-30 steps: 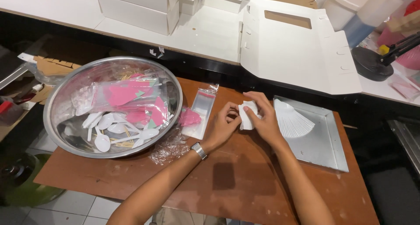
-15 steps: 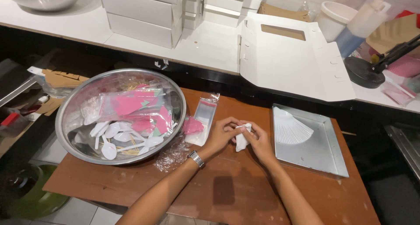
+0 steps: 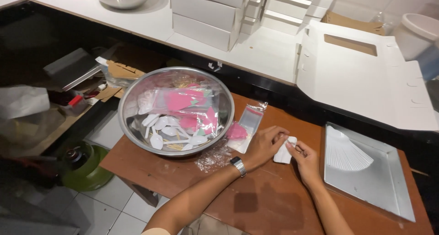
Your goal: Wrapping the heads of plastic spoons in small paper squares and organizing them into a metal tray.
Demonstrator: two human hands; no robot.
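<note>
Hands: left hand [image 3: 265,146], right hand [image 3: 305,158] pinch white paper piece [image 3: 284,152].

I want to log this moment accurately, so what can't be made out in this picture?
Head view only:
- Small white folded piece: its kind is too small to tell, and the left hand and right hand partly cover it.
- Round steel bowl: clear bags hide what lies beneath.
- Flat white cardboard box: cut off by the right edge.
</note>
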